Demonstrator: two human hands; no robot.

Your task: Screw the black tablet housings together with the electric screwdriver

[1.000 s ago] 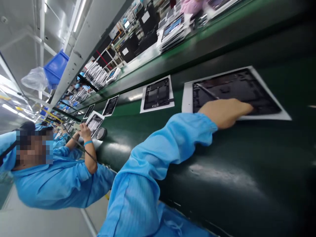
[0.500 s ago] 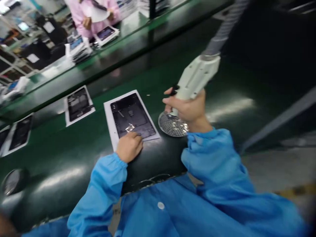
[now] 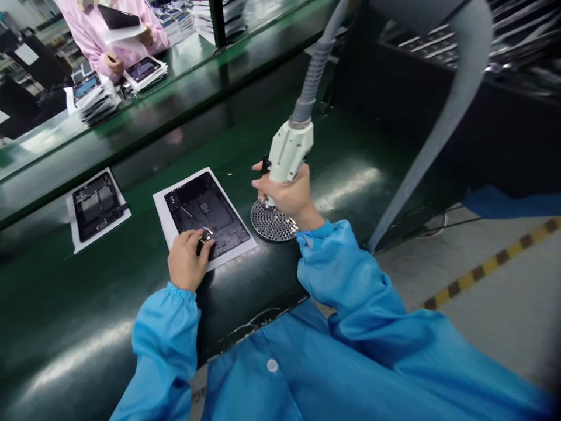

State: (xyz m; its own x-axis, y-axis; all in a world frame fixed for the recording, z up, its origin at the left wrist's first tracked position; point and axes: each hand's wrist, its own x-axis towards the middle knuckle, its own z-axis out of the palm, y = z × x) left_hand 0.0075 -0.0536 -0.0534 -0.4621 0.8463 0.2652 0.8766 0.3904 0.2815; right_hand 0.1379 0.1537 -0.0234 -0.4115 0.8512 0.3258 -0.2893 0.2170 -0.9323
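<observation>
Screwdriver (tip down, near upright): clenched in right hand, at perforated round tray. Tablet housing lies to its left, nearer left hand, which pinches small metal part.

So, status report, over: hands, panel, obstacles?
Right hand grips pale tool over round dish. Left hand touches small metal bits on dark panel. Dish beside panel.

Pale-green plastic-looking power tool showing matt; round perforated dish shining metallic; dark-green work surface gleaming smooth.
</observation>
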